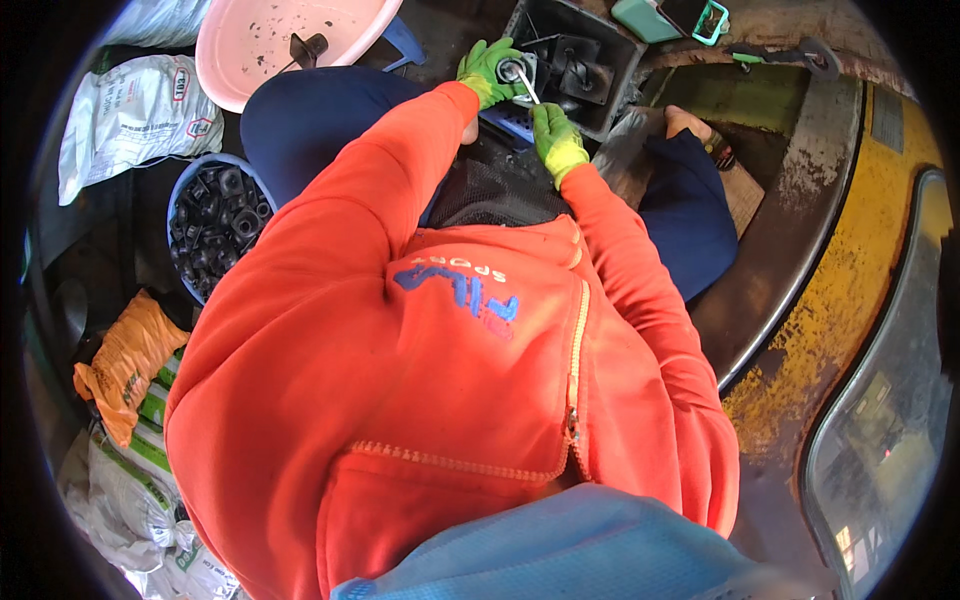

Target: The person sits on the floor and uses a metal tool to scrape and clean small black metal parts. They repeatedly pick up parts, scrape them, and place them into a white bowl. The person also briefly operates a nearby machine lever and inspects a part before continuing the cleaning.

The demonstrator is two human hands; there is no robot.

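Note:
My left hand (488, 74), in a green glove, is closed around a dark part with a pale round opening (511, 70). My right hand (557, 142), in a matching glove, grips a thin light-coloured rod-like tool (526, 88). The tool's far end meets the part's opening; whether it cuts, scrapes or presses there is too small to tell. Just beyond both hands stands a dark grey bin (629, 78) with several black square-based parts (585, 78) in it. Part of a blue perforated surface (516, 126) shows below the left hand.
Left of my knee sit a pink basin (225, 60) holding a dark piece (308, 48), and a blue basket (176, 196) full of black parts (222, 208). White sacks (135, 115) and an orange bag (135, 355) lie farther left. Yellow machinery (845, 270) curves along the right.

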